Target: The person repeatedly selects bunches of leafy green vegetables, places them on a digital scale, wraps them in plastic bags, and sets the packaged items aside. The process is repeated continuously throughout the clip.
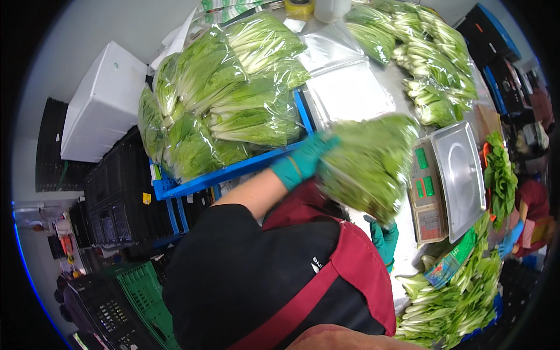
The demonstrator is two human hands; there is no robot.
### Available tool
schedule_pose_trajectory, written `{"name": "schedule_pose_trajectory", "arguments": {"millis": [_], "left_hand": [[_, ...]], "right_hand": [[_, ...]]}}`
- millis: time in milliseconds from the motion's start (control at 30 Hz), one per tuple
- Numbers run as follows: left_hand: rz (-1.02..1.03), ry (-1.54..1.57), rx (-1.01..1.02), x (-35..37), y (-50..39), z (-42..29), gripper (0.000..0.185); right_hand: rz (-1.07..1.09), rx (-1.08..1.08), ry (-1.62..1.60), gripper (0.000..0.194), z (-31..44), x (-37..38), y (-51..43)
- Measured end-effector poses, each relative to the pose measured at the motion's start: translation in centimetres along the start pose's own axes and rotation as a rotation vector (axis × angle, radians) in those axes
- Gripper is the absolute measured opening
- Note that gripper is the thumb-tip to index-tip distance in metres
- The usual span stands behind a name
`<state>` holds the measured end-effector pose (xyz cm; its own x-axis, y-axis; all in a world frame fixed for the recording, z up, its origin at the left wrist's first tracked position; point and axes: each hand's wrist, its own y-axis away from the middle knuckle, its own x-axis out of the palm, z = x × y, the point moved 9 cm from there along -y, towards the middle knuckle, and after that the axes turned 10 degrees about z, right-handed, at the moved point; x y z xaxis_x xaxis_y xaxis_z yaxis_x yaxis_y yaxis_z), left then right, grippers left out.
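Note:
My left hand (302,158), in a green glove, grips one side of a clear plastic bag of leafy greens (369,164). The bag is blurred and held above the metal table, in front of my chest. At its lower end is my right hand (385,243), also green-gloved. The bag's edge partly covers those fingers, so I cannot tell whether they grip it. Just right of the bag stands a weighing scale (431,192) with a bare steel pan. To the left, a blue crate (227,172) is heaped with bagged leafy greens (245,107).
Flat clear plastic bags (350,89) lie behind the held bag. More bagged greens (433,65) are piled at the back right. Loose greens (450,302) lie at the lower right, beneath a printed packet (450,260). A co-worker's blue-gloved hand (509,240) shows at far right.

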<state>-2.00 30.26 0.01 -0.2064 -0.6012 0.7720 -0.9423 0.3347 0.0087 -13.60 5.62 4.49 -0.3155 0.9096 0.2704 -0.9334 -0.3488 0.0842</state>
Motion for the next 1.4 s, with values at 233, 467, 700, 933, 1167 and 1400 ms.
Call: {"name": "schedule_pose_trajectory", "arguments": {"millis": [233,467,700,933,1167,1400], "left_hand": [[-0.950,-0.678,0.470,-11.1,19.7,-31.5,0.068],[-1.183,-2.339,0.132,-17.5,18.3,-33.5,0.061],[-1.370,-2.623,0.775,-9.5,15.6,-34.2,0.063],[-0.659,-2.264,1.081,2.2,1.4,-26.6,0.054],[0.436,-1.592,0.756,20.6,-5.0,-2.7,0.058],[1.222,-1.622,0.195,22.4,-3.2,13.2,0.056]], "right_hand": [[0.005,0.155,0.405,0.041,1.1,-2.7,1.4],[-0.365,-0.020,0.805,0.039,5.1,-8.1,4.1],[-1.282,-0.211,1.319,0.079,10.5,-18.0,15.4],[-1.325,0.324,0.640,0.056,5.6,-27.4,16.8],[-0.620,-0.266,1.119,0.036,9.1,-11.3,9.5],[-1.323,0.620,1.082,0.067,3.1,-16.3,23.2]]}}
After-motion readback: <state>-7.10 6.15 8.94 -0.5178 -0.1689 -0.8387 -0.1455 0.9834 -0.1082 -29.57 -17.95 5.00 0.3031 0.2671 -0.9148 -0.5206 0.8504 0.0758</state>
